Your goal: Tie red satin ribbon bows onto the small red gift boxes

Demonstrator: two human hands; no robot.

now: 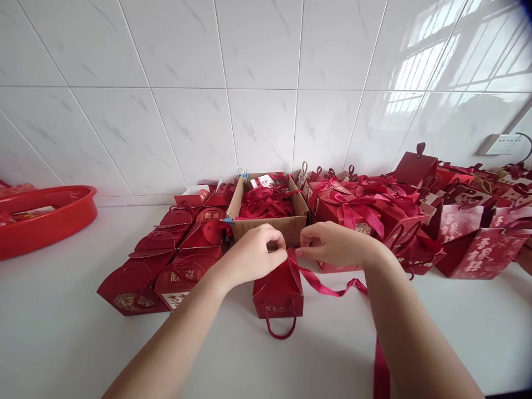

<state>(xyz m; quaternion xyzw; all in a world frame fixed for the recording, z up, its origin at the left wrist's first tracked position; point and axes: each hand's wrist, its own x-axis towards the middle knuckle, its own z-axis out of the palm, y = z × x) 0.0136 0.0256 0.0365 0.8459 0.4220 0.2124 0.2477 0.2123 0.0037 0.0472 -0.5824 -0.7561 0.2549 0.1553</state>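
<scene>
A small dark-red gift box (279, 291) with a rope handle (281, 336) hanging at its near side stands on the white counter in front of me. My left hand (261, 252) is over its top, thumb and index finger pinched at the near end of a red satin ribbon (322, 285). Close by on the right, my right hand (332, 242) has its fingers curled, thumb and fingertip closed at the same ribbon. From the box top the ribbon trails right, passes behind my right forearm, and a length hangs lower down. The exact grip at the fingertips is partly hidden.
Behind the box, a cardboard box (272, 226) holds loose ribbons (266, 202). Rows of red gift boxes (141, 282) stand left; ribboned boxes (344, 208) and paper gift bags (490, 255) crowd the right. A red plastic basin (78, 216) sits far left. A tiled wall (187, 50) bounds the counter.
</scene>
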